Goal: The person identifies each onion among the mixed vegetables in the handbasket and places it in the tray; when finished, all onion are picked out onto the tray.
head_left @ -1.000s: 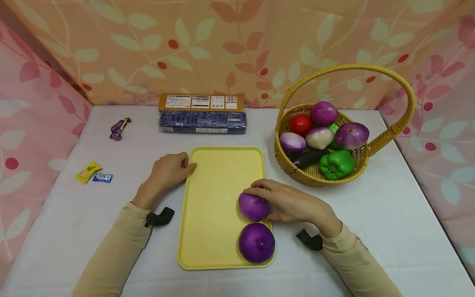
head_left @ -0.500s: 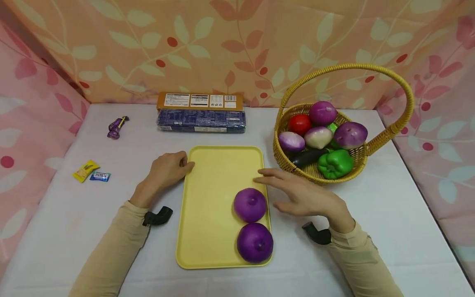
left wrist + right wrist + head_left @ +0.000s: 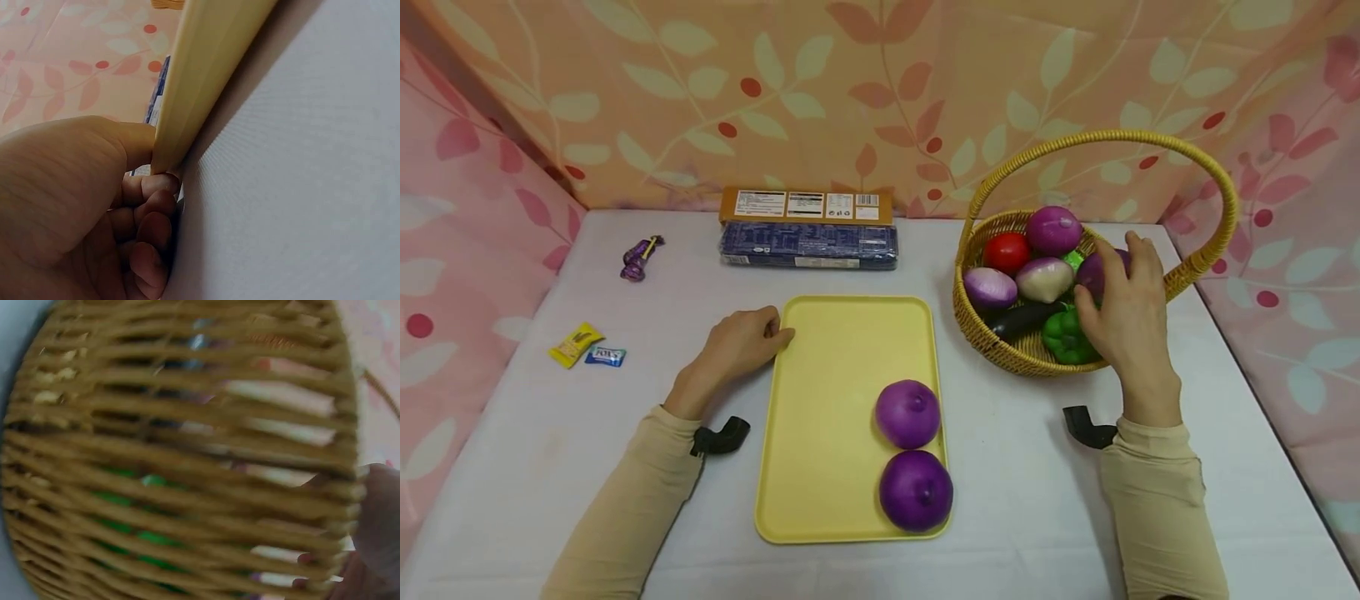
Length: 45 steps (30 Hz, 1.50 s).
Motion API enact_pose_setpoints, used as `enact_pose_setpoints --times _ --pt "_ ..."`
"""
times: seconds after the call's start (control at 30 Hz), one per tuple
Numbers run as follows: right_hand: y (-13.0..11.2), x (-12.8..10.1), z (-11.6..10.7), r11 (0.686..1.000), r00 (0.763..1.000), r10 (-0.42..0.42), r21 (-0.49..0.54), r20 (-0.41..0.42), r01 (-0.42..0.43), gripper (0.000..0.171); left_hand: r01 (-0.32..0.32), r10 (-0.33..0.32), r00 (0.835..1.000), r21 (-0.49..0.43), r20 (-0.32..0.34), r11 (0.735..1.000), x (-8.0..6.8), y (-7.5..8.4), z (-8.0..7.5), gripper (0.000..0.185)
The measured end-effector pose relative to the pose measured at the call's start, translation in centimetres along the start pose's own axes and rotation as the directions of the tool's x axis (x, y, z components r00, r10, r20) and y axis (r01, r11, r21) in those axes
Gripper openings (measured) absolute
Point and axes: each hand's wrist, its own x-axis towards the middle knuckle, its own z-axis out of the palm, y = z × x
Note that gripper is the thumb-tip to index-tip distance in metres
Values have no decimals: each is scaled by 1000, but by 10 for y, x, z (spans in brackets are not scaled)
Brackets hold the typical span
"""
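Note:
In the head view, my left hand point(image 3: 737, 348) holds the left edge of a yellow tray point(image 3: 820, 417). The left wrist view shows the thumb on the tray's rim point(image 3: 187, 94) and a curled finger under it. My right hand point(image 3: 1123, 321) reaches over a wicker basket point(image 3: 1015, 360), its fingers spread about a round purple vegetable point(image 3: 1093, 275) that it partly hides. Whether the fingers touch it I cannot tell. On the tray's right side lie a lighter purple round vegetable point(image 3: 907, 414) and a darker one point(image 3: 916, 492).
The basket also holds a tomato point(image 3: 1007, 252), a green pepper point(image 3: 1066, 335), a dark eggplant point(image 3: 1026, 319) and purple-white vegetables; its tall handle point(image 3: 1120, 137) arches above. Packets point(image 3: 808, 244) lie at the back. Wrapped candies point(image 3: 576, 344) lie at left.
My right hand has let go of the lighter purple vegetable on the tray and moved right and away from me, over the basket. My left hand has stayed at the tray's edge.

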Motion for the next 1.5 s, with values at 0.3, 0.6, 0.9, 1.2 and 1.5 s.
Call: enact_pose_setpoints --times 0.3,0.6,0.9,1.2,1.5 --pt "14 2 13 986 989 123 -119 88 -112 51 -6 6 1000 -1 -9 1000 0 0 2 28" --pt "12 3 13 970 978 203 -142 44 -195 52 -7 7 1000 6 -20 1000 1 0 0 28" --pt "-5 2 6 968 980 187 -155 -74 -197 53 -6 6 1000 0 -14 1000 0 -1 2 28" --pt "-65 -6 11 969 997 -67 238 -29 72 55 -20 21 1000 19 -18 1000 4 0 -1 28" --pt "-111 -28 45 910 889 -394 232 232 342 56 -1 1 1000 19 -14 1000 2 -1 1 28"
